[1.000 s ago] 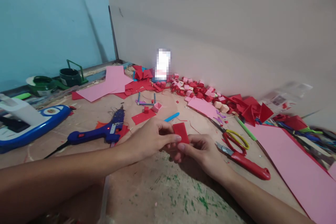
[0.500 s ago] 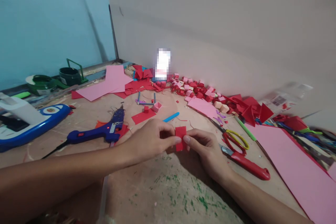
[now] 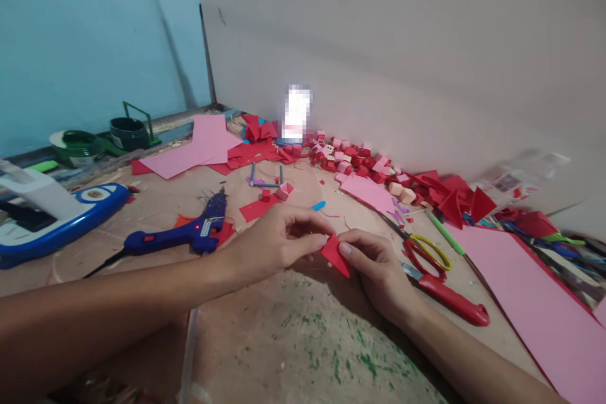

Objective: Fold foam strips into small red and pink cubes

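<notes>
Between my two hands, just above the table, is a small red paper strip (image 3: pixel 335 257), tilted with its lower end toward the right. The thumb and fingers of my left hand (image 3: pixel 288 240) pinch its upper left corner. My right hand (image 3: pixel 372 259) grips its right edge, thumb on top. A blue stick (image 3: pixel 319 206) pokes out behind my left hand. Beyond lie a flat red paper piece (image 3: pixel 255 208), a small pink paper cube (image 3: pixel 285 191) and a red one (image 3: pixel 266 194).
A blue hot glue gun (image 3: pixel 189 233) with a red light lies left. Yellow-and-red-handled scissors (image 3: pixel 428 255) and a red-handled cutter (image 3: pixel 454 300) lie right, beside pink sheets (image 3: pixel 530 297). Several paper cubes (image 3: pixel 360 158) pile along the wall near a blurred bright screen (image 3: pixel 297 113).
The red paper strip has turned from upright to slanting. My left hand has shifted up to its top corner; my right hand keeps hold of its right side.
</notes>
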